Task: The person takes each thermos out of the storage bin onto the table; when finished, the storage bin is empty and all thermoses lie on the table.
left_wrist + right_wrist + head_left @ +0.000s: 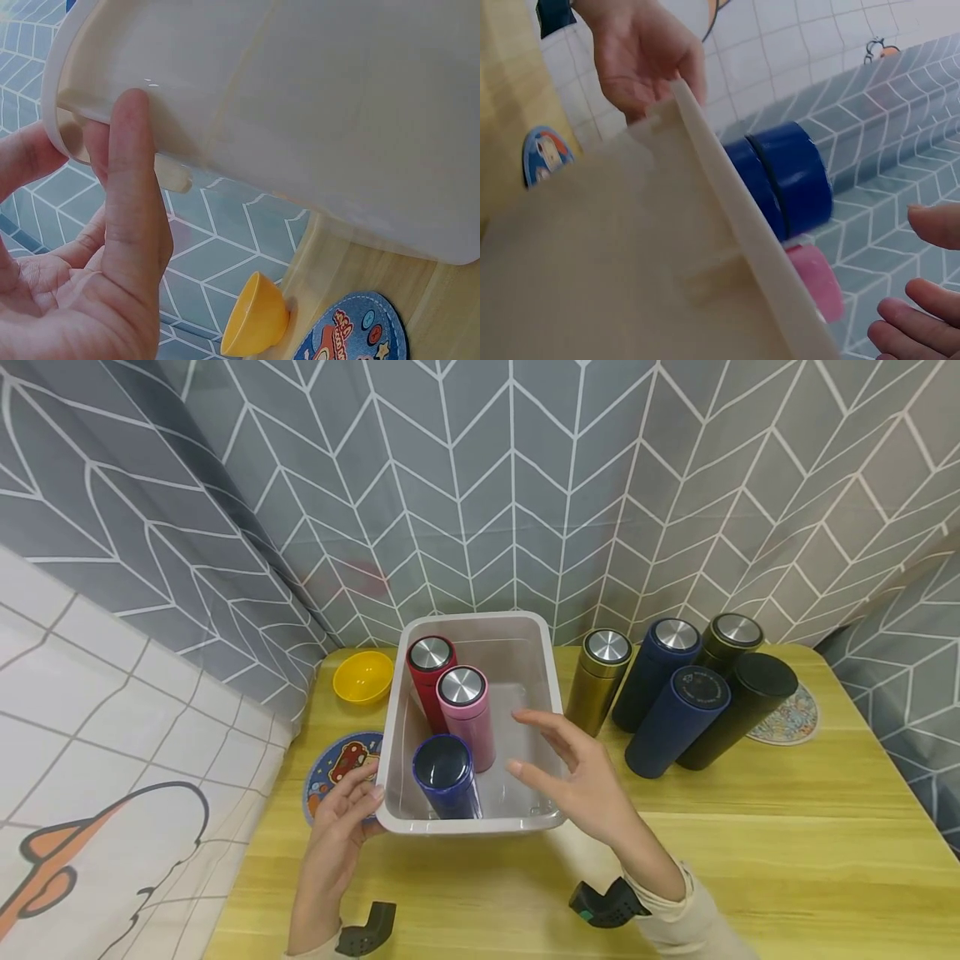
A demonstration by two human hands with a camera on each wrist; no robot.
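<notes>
A light grey plastic bin (480,826) stands on the table in the head view. Inside it are a red thermos (432,695), a pink thermos (472,731) and a shiny blue thermos (452,789) with a dark lid, all upright. My left hand (339,823) grips the bin's rim near its front left corner; in the left wrist view its fingers (133,172) lie against the outer wall. Over the bin's right side is my right hand (581,777), thumb and fingers apart with nothing between them. The same hand (926,319) appears at the edge of the right wrist view.
Right of the bin stand a gold thermos (592,689), a dark blue one (651,681), another blue one (675,727) and black ones (742,706). A round patterned mat (791,718) lies beside them. Left are a yellow bowl (362,678) and a blue round mat (317,789).
</notes>
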